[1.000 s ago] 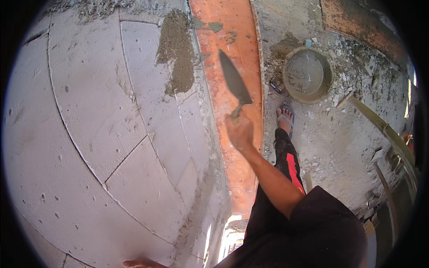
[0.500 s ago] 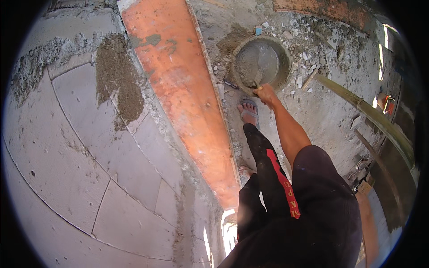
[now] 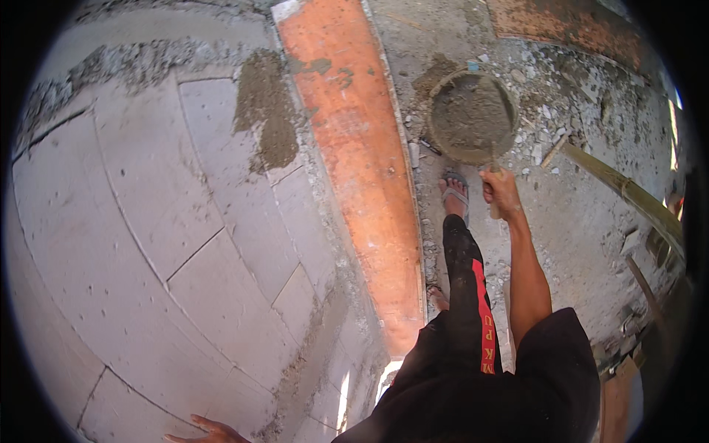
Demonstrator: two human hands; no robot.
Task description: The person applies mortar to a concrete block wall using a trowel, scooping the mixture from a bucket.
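My right hand [image 3: 504, 193] is closed around the handle of a trowel [image 3: 495, 210] at the near rim of a round mortar bucket [image 3: 437, 148]. The trowel's blade is hard to tell from the grey wet mortar [image 3: 471, 111] in the bucket. At the lower left edge, my left hand [image 3: 210, 431] shows only in part. Its fingers are stretched out over the pale block wall [image 3: 148, 221], with nothing seen in them. A dark patch of wet mortar [image 3: 269, 111] clings to the upper part of that wall.
A long orange board [image 3: 354, 162] runs between the wall and my feet [image 3: 453, 193]. Rubble [image 3: 543, 118] lies beside the bucket. A bamboo pole [image 3: 624, 188] slants in from the right. Another orange panel [image 3: 569, 29] lies at the far right.
My left hand has come into view at the lower left. My right hand has drawn the trowel back toward me, and mortar now covers the bucket's inside. The view has shifted left.
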